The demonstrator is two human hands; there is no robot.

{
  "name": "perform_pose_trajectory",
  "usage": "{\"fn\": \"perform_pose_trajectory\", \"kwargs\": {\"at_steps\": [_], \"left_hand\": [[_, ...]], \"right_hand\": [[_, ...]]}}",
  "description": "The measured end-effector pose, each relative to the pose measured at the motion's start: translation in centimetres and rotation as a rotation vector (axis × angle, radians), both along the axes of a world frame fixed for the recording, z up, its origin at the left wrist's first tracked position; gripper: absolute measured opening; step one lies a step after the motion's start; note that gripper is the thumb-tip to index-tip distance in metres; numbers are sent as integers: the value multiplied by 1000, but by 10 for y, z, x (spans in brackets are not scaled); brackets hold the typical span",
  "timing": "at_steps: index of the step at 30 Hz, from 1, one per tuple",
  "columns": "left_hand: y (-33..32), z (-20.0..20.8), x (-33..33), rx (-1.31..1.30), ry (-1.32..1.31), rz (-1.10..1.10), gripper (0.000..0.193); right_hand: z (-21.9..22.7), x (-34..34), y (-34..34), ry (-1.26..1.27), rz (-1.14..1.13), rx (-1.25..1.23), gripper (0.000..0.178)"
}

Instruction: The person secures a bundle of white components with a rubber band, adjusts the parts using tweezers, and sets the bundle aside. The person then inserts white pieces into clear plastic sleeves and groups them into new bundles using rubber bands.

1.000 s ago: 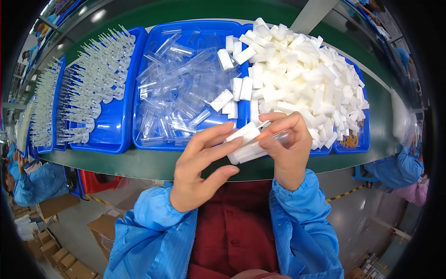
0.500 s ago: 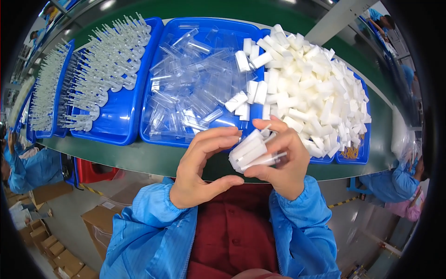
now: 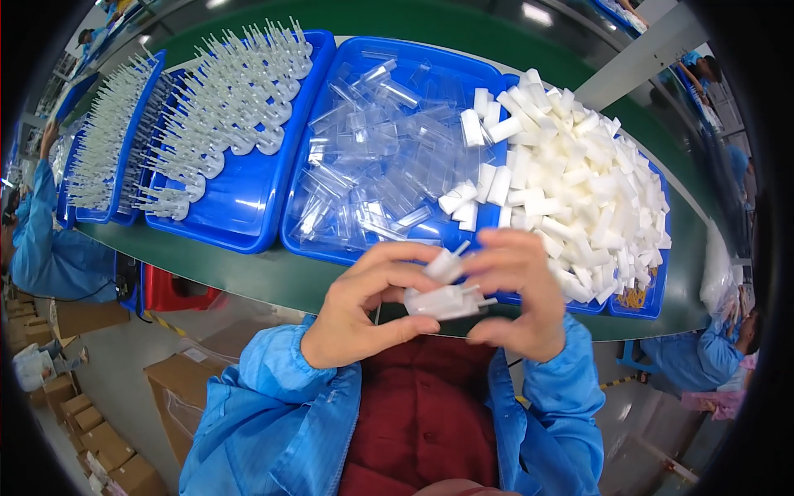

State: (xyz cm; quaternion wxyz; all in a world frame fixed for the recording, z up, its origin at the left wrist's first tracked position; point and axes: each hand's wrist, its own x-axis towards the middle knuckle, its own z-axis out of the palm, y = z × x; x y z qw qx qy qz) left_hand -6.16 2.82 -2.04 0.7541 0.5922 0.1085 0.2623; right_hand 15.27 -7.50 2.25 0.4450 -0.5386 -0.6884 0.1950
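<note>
My left hand is closed around a small round-based translucent piece with white foam blocks on it. Thin pale stems stick out of its right end. My right hand is just to the right, slightly blurred, its thumb and fingers spread around the stem ends. Its fingertips come close to the upper block; whether they touch it I cannot tell. Beyond my hands, a blue tray holds loose clear plastic sleeves. To its right rises a big heap of white foam blocks.
At the left, a blue tray carries rows of stemmed translucent pieces, with more in another tray. Yellow bits lie in the right tray's corner. A red stool and cardboard boxes stand below the table; co-workers sit on both sides.
My left hand has closed on the stemmed piece, which my right hand held before. The right fingers have spread and come away from it. The view has shifted, moving the trays rightward.
</note>
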Motion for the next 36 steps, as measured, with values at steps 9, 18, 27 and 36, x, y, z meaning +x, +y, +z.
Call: {"fn": "perform_pose_trajectory", "kwargs": {"at_steps": [9, 18, 27, 36], "left_hand": [[5, -10, 8, 627, 64, 285, 32], [5, -20, 13, 517, -48, 262, 30], [-12, -7, 27, 275, -11, 191, 30], [-12, -6, 27, 391, 90, 298, 29]], "right_hand": [[-7, 23, 67, -774, -266, -83, 47], [16, 18, 42, -553, -434, 4, 39], [12, -26, -14, 233, -593, -127, 49], [-9, -27, -19, 374, -471, -92, 43]]}}
